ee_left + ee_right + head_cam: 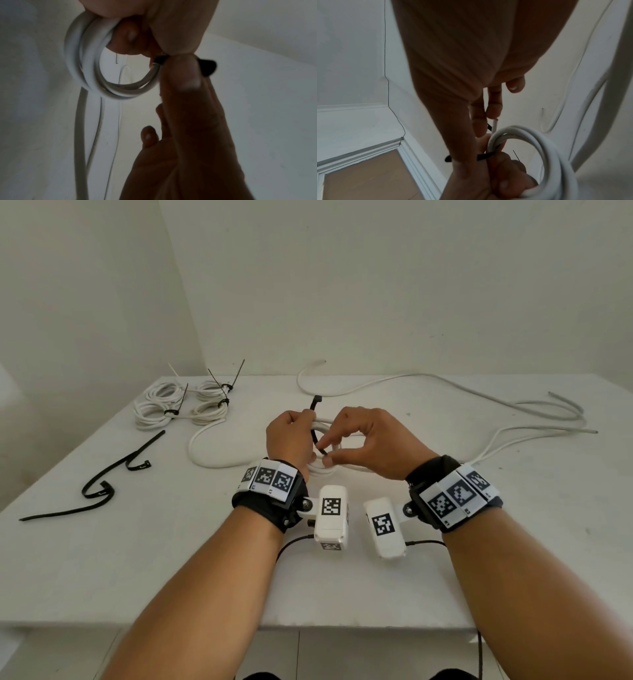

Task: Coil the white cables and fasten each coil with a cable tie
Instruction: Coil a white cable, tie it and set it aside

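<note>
Coil (323, 465) of white cable held clear of the table (171, 559) in left hand (291, 440) grip | black cable tie (317, 419) tail pinched by right hand (370, 440) beside coil | cable judged light, springy; tie stiff, slippery | hold advised at tail tip.

You've got a white table (445, 542) w/ tied cable coils (181, 405) far left, loose black cable ties (99, 491) left, uncoiled white cables (479, 402) far right.
</note>
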The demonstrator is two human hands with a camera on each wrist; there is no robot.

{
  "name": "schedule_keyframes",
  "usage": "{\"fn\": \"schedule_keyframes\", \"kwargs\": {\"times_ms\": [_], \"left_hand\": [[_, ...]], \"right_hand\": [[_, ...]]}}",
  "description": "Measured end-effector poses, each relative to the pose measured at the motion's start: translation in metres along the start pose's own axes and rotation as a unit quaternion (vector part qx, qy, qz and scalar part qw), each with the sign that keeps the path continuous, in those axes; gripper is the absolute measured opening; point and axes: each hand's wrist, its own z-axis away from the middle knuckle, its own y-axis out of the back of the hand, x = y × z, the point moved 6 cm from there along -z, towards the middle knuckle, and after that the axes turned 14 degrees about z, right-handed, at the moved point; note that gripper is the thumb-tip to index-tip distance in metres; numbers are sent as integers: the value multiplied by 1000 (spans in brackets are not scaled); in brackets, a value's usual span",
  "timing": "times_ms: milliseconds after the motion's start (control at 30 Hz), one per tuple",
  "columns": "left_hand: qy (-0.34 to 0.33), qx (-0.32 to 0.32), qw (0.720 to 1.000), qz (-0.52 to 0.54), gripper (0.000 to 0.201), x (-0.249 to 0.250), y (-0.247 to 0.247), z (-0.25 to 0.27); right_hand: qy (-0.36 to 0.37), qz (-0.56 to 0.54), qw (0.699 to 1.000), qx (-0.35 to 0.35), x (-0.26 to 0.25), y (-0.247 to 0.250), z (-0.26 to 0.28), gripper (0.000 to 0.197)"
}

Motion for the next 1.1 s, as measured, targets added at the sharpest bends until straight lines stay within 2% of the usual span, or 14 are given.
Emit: {"fn": "schedule_keyframes", "kwargs": {"times_ms": [100, 200, 300, 400, 567, 733, 833, 933, 1033, 1100], "left_hand": [[-18, -15, 999, -26, 19, -1, -4, 1], [-72, -63, 992, -79, 23, 4, -14, 6], [-100, -93, 984, -118, 29, 5, -22, 11], [-109, -127, 977, -131, 28, 4, -26, 15], [-113, -181, 967, -140, 9, 9, -33, 24], [-113, -197, 966, -124, 13, 12, -33, 30], [-112, -192, 967, -122, 13, 13, -33, 31], [-103, -154, 977, -105, 12, 15, -28, 27], [-100, -92, 989, -65, 15, 18, -18, 18], [-106, -66, 990, -59, 15, 18, -14, 15]], "right_hand": [[-12, -31, 996, 78, 4, 8, -1, 6], [-81, -84, 980, 162, 19, 19, -1, 1], [-122, -123, 966, 190, 29, 24, 2, 3], [-141, -116, 958, 223, 33, 28, 7, 7], [-155, -138, 954, 215, 35, 27, 6, 8], [-170, -181, 948, 197, 40, 27, 5, 11], [-169, -208, 945, 188, 39, 27, 6, 11], [-177, -265, 931, 179, 38, 25, 7, 9], [-204, -368, 891, 171, 37, 23, 9, 4], [-227, -416, 863, 177, 39, 21, 11, 16]]}}
